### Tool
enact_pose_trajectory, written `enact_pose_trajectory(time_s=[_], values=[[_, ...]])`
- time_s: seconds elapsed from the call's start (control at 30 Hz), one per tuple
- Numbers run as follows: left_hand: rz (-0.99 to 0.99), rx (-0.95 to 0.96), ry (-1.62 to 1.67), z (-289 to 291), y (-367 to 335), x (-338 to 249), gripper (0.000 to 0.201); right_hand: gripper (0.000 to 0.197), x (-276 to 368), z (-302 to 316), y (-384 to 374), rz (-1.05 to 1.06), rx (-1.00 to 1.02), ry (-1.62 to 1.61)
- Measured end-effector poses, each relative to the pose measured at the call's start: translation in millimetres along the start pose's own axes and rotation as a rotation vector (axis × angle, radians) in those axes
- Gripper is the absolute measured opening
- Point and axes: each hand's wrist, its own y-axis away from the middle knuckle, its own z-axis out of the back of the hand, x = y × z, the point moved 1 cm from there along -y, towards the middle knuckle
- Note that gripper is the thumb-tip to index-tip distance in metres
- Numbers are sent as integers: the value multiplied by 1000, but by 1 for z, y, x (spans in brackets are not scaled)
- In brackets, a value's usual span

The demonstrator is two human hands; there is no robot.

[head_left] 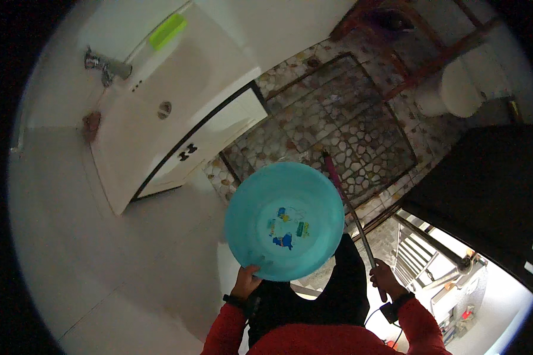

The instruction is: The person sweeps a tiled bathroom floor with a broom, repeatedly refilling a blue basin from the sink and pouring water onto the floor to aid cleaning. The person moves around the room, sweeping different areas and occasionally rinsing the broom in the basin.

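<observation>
Your left hand (pixel 244 283), angled toward 1 o'clock, grasps the turquoise basin (pixel 254 219) at its 7 o'clock rim, its fingers mostly hidden; the basin lies at 5 o'clock from the middle of your view. Your right hand (pixel 385 280), at the basin's 4 o'clock, is curled round a thin rod (pixel 362 233), its pink end section (pixel 333 176) pointing toward 11 o'clock over the pebbled floor (pixel 367 151).

One plastic basin (pixel 249 219), one pink-tipped pole (pixel 360 231), one sink (pixel 207 65), one faucet (pixel 108 66), two cabinet knobs (pixel 191 148) and two hands (pixel 244 283) are seen.
</observation>
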Motion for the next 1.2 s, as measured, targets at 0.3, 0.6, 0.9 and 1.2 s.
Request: enact_pose_trajectory(time_s=[0.3, 0.6, 0.9, 1.2], values=[[-136, -322, -73, 112, -63, -3, 30, 50, 51, -86, -16, -19, 142, -25], [-256, -498, -326, 153, -22, -64, 29, 15, 129, -222, -149, 94, 453, 144], [-191, -528, 403, 143, -8, -75, 27, 22, 307, -218, -259, 838, 417, 242], [-41, -551, 318, 118, 1, -88, 39, 35, 238, -212, -168, 234, 192, -283]])
